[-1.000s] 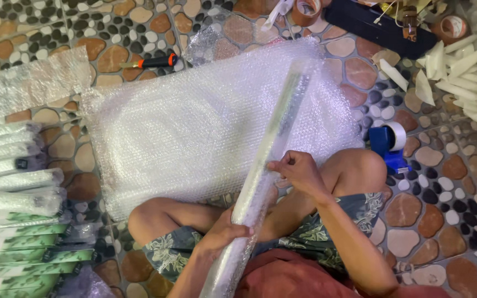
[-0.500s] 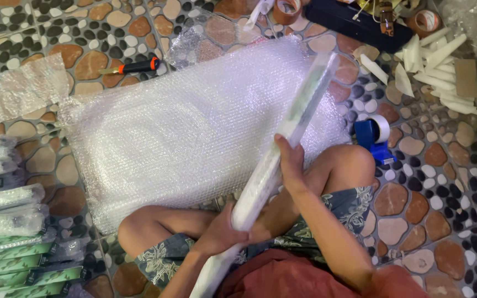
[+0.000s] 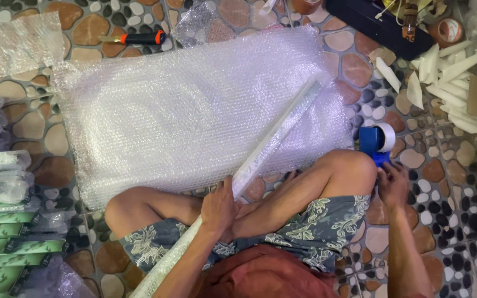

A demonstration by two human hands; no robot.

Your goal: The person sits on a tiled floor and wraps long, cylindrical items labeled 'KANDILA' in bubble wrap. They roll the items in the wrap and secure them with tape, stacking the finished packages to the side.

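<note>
Two hands busy: left hand (image 3: 218,208) clamped on bubble-wrapped long box (image 3: 260,160) lying across the lap; right hand (image 3: 393,182) touches blue tape dispenser (image 3: 376,140), grip unclear. Taping step likely; next needs firm grasp.

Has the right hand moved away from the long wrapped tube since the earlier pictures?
Yes. The right hand has left the long wrapped tube and gone to its own right, past the knee, to the blue tape dispenser on the pebble floor.

wrapped tube (image 3: 274,140) on bubble wrap sheet (image 3: 183,110) | tape dispenser (image 3: 376,142) right | wrapped stack (image 3: 1,209) left
</note>
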